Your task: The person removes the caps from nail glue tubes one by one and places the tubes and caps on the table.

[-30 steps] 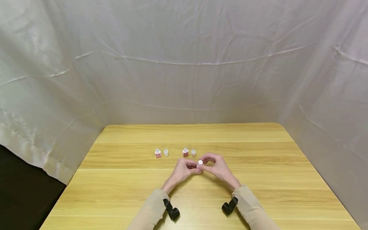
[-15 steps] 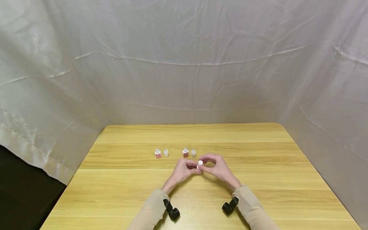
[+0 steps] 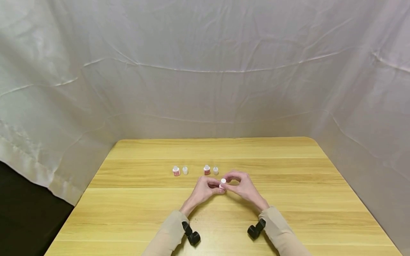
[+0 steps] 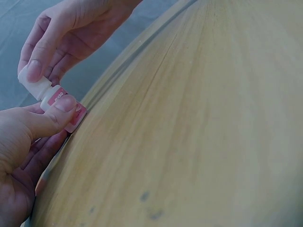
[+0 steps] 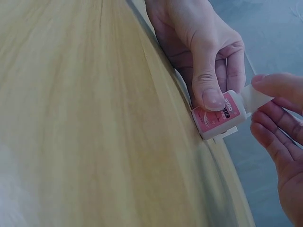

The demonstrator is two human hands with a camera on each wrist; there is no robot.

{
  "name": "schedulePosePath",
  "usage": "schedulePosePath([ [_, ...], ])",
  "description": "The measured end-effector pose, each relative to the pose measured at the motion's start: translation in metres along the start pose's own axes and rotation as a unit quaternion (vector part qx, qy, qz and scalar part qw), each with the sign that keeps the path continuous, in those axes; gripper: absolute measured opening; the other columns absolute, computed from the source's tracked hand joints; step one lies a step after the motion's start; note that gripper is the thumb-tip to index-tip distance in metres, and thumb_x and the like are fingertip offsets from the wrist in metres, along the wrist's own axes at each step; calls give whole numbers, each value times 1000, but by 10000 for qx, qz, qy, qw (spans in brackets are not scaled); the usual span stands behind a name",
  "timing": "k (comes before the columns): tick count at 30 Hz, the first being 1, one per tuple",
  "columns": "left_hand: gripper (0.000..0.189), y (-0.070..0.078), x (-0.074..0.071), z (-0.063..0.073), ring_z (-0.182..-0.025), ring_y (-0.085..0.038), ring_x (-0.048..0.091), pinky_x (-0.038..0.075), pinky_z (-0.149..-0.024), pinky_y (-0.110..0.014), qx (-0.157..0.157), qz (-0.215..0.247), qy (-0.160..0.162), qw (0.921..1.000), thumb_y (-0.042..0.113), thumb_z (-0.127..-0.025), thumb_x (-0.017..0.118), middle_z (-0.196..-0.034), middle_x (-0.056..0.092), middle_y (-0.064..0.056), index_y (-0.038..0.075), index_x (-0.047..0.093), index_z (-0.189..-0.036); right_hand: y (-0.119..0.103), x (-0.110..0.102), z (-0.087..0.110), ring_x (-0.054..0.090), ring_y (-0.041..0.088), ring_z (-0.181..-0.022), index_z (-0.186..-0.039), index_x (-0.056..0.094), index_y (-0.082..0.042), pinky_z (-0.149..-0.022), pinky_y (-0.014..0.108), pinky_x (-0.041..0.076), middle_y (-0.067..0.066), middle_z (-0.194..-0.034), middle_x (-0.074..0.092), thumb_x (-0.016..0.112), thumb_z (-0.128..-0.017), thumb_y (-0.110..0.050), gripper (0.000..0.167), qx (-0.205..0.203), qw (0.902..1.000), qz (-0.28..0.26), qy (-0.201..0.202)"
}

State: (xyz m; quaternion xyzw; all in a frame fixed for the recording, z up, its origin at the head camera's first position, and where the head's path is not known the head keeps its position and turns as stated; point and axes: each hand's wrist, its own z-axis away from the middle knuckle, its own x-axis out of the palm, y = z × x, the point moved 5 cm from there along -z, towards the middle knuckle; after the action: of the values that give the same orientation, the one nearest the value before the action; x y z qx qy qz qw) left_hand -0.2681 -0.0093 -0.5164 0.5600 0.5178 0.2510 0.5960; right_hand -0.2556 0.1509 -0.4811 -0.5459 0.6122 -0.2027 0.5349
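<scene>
Near the middle of the table, my left hand [image 3: 201, 190] pinches a small white glue bottle [image 5: 215, 123] with a pink label. Thumb and fingers press on its label sides, and its base is at the table top. On the bottle's neck sits a white cap [image 4: 33, 85], which the thumb and fingers of my right hand [image 3: 245, 186] grip. In the right wrist view the cap [image 5: 256, 98] is partly covered by that thumb. Both hands are close together, one on the bottle and one on the cap.
Behind the hands stand two similar bottles, one at the left [image 3: 176, 171] and one nearer [image 3: 206, 170]. Each has a loose white cap beside it, a left cap [image 3: 185, 170] and a right cap [image 3: 215, 170]. Pale curtains [image 3: 205, 89] surround the wooden table [image 3: 128, 217].
</scene>
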Motion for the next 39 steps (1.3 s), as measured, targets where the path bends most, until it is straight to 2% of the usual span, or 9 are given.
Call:
schedulePosePath([
  [5, 21, 1, 1, -1, -87, -38, 75, 60, -75, -21, -35, -197, 4, 9998, -2, -80, 81, -94, 78, -21, -3, 77, -101, 1, 1, 0, 67, 17, -91, -105, 74, -1, -94, 28, 56, 8, -100, 74, 81, -84, -9, 23, -141, 9998, -49, -115],
  [10, 22, 2, 0, 0, -88, -35, 76, 59, -75, -18, -9, -122, 11, 9999, 1, -80, 81, -95, 78, -18, 0, 78, -102, 2, 1, 0, 68, 23, -91, -109, 72, 0, -94, 35, 57, 8, -99, 75, 83, -83, -14, 32, 97, 9999, 24, -58],
  [14, 22, 1, -1, 0, -87, -31, 77, 58, -74, -15, 62, 57, -24, 10000, 6, -80, 83, -95, 79, -14, 4, 79, -102, 1, 2, 0, 68, 21, -88, -104, 72, -2, -89, 43, 58, 11, -96, 74, 83, -82, -11, 27, 322, 9994, 145, 33],
  [17, 22, 0, -2, 0, -86, -28, 77, 59, -74, -16, 102, 117, -68, 9999, 9, -80, 84, -94, 79, -13, 6, 79, -101, 0, 3, -1, 66, 19, -85, -100, 72, 0, -87, 44, 59, 15, -93, 73, 82, -82, -4, 20, 351, 9991, 214, 62],
  [21, 22, -1, -2, 0, -85, -24, 77, 59, -75, -17, 112, -17, -74, 9999, 11, -80, 84, -94, 79, -13, 6, 79, -101, 0, 4, -1, 67, 25, -84, -99, 73, 2, -89, 40, 59, 17, -93, 73, 79, -82, 1, 18, 145, 9996, 209, 84],
  [27, 23, -1, -1, 0, -85, -22, 77, 59, -75, -17, 50, -73, -102, 9999, 10, -80, 84, -95, 79, -12, 5, 79, -102, 1, 3, 1, 68, 29, -91, -108, 73, 0, -95, 33, 56, 11, -100, 74, 80, -84, -7, 26, 7, 9999, 95, -52],
  [31, 22, -2, -1, 0, -86, -24, 77, 59, -76, -18, 44, 22, -113, 9999, 9, -80, 84, -95, 79, -13, 6, 79, -101, 2, 2, 1, 67, 29, -92, -110, 72, 1, -93, 40, 56, 10, -101, 75, 83, -82, -12, 32, 117, 9999, 14, -5],
  [36, 23, -3, 0, 0, -87, -29, 77, 60, -76, -19, 44, 176, -105, 9998, 8, -80, 83, -95, 79, -14, 6, 79, -102, 2, 1, -1, 66, 32, -89, -101, 74, -3, -89, 48, 56, 11, -96, 75, 84, -80, -10, 24, 379, 9989, 184, 218],
  [39, 22, 1, 0, 0, -88, -34, 76, 60, -77, -21, -24, 181, -109, 9998, 3, -81, 82, -96, 78, -17, 2, 78, -103, -12, 0, -1, 65, 37, -87, -96, 73, 0, -87, 51, 56, 15, -92, 74, 82, -80, -3, 19, 413, 9987, 241, 196],
])
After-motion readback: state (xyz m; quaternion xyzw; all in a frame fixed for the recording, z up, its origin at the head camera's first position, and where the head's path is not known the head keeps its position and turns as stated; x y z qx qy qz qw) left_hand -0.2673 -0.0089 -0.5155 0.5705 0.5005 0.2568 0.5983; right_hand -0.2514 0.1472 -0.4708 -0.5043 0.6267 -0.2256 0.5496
